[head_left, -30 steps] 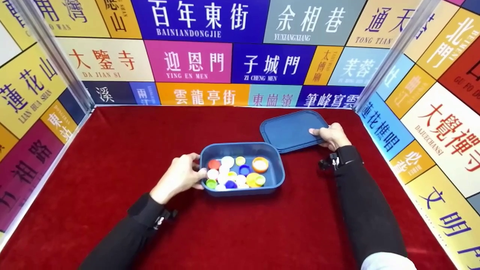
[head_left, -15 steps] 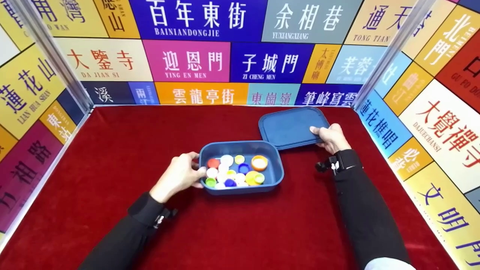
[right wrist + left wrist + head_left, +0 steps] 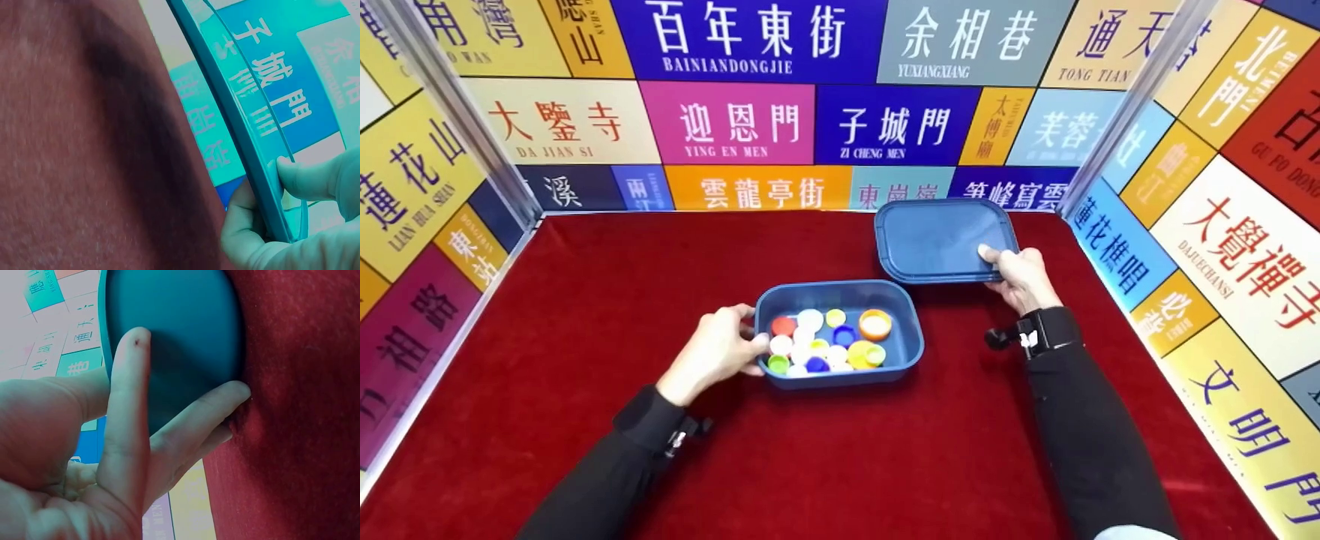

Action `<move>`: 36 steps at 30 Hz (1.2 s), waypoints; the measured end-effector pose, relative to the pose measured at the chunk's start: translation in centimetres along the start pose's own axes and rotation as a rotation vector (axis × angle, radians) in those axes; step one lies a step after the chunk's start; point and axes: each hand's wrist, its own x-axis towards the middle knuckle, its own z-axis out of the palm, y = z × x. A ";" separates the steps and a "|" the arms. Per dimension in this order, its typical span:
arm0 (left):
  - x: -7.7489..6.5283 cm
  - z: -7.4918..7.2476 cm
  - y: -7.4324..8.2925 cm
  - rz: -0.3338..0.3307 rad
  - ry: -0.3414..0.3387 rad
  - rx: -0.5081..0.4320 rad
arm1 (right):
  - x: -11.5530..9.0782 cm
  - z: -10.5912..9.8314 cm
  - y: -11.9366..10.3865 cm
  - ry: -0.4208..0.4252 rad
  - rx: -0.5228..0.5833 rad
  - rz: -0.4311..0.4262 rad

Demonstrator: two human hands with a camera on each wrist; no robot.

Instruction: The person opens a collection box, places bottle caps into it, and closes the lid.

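Note:
A blue rectangular plastic box point(image 3: 911, 341) sits on the red cloth, holding several bottle caps point(image 3: 819, 346) in white, yellow, orange, blue, red and green. My left hand point(image 3: 718, 349) grips its left end, thumb near the rim. In the left wrist view, fingers point(image 3: 128, 394) lie along the box's outer wall. Behind the box and to its right, my right hand point(image 3: 1021, 276) pinches the matching blue lid point(image 3: 937, 240) by its near right corner, thumb on top and fingers below. The right wrist view shows the lid point(image 3: 225, 95) edge-on, raised over the cloth, its shadow underneath.
Red cloth point(image 3: 622, 285) covers the table. Printed panels with large characters point(image 3: 735, 124) close off the back and both sides, with metal posts point(image 3: 1140, 112) at the corners. The lid's far edge overlaps the bottom of the back panel in the head view.
The lid has risen and turned straighter, its near edge now apart from the box rim in the head view. My left hand keeps its hold; the whole head view has shifted slightly.

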 end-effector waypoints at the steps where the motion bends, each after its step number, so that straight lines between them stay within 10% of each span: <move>1: 0.0 0.0 0.0 -0.003 -0.001 -0.002 | -0.2 0.1 -0.1 0.001 0.021 -0.003; 19: -0.1 -1.0 0.2 0.008 -0.059 0.001 | -5.9 2.8 -0.5 -0.146 0.229 -0.106; 26: -0.3 -2.1 1.8 0.125 0.096 0.220 | -7.6 3.9 0.5 -0.197 0.239 -0.134; 36: 0.1 -1.3 6.3 0.293 0.129 -0.037 | -9.6 5.5 1.0 -0.248 0.205 -0.206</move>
